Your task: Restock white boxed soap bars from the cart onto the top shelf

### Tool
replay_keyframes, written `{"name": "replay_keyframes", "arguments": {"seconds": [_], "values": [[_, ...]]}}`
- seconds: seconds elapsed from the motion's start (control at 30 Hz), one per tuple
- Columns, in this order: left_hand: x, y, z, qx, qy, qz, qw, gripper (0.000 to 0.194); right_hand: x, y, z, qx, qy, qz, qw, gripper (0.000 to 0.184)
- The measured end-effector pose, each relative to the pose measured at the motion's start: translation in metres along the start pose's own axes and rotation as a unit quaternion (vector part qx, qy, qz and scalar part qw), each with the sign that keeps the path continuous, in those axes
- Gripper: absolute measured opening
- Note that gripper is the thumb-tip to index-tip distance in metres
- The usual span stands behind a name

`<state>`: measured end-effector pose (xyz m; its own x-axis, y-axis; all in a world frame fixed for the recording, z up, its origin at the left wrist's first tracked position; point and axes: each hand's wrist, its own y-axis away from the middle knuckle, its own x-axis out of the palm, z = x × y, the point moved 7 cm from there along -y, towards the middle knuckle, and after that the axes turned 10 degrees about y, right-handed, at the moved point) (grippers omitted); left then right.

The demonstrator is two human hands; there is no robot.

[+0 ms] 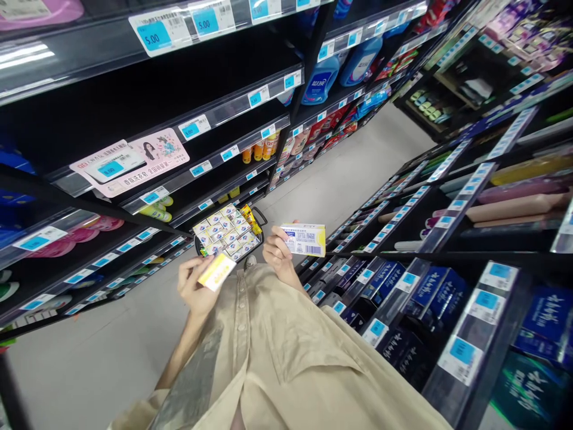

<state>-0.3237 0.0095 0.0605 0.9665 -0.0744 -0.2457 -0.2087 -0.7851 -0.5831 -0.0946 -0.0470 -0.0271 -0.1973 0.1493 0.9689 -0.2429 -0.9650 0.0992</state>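
Observation:
My left hand [194,283] is closed around a small white-and-yellow box [218,272], tilted, with its printed face blurred. My right hand [278,251] grips another small box [307,240], white with yellow and blue printing and a barcode on the side facing me. Both boxes are in front of my body, apart from each other. Beyond my hands, a dark basket [261,218] holds rows of white packs [226,230] with blue and red logos. Some yellow packs [251,219] lie at its far right corner.
On the left stand dark shelves with price tags [154,33] and a pink promotional card [156,158]. Blue bottles [320,80] stand farther along. The right shelf carries dark blue boxes [432,289]. A grey floor aisle [358,152] runs between the shelves.

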Motion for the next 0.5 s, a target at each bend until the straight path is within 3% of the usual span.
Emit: {"name": "replay_keyframes", "arguments": {"seconds": [0.07,0.13,0.2,0.3,0.43,0.5], "values": [[0.002,0.007,0.022,-0.174,0.044,-0.041,0.983,0.038,0.002,0.002,0.001,0.001,0.016,0.011,1.0,0.054],[0.009,0.021,0.043,-0.349,0.133,-0.08,0.924,0.051,0.014,0.005,0.004,-0.006,-0.004,0.083,0.997,0.049],[0.018,0.032,0.054,-0.455,0.231,-0.115,0.852,0.061,0.024,0.008,0.009,-0.013,-0.015,0.133,0.991,0.044],[0.024,0.036,0.061,-0.505,0.305,-0.153,0.793,0.066,0.024,0.007,0.013,-0.005,0.051,0.097,0.994,0.043],[0.02,0.039,0.068,-0.521,0.315,-0.185,0.772,0.075,0.006,0.004,0.015,0.026,0.199,-0.08,0.976,0.048],[0.017,0.04,0.068,-0.524,0.32,-0.195,0.765,0.079,0.005,0.006,0.013,0.032,0.241,-0.132,0.961,0.049]]}}
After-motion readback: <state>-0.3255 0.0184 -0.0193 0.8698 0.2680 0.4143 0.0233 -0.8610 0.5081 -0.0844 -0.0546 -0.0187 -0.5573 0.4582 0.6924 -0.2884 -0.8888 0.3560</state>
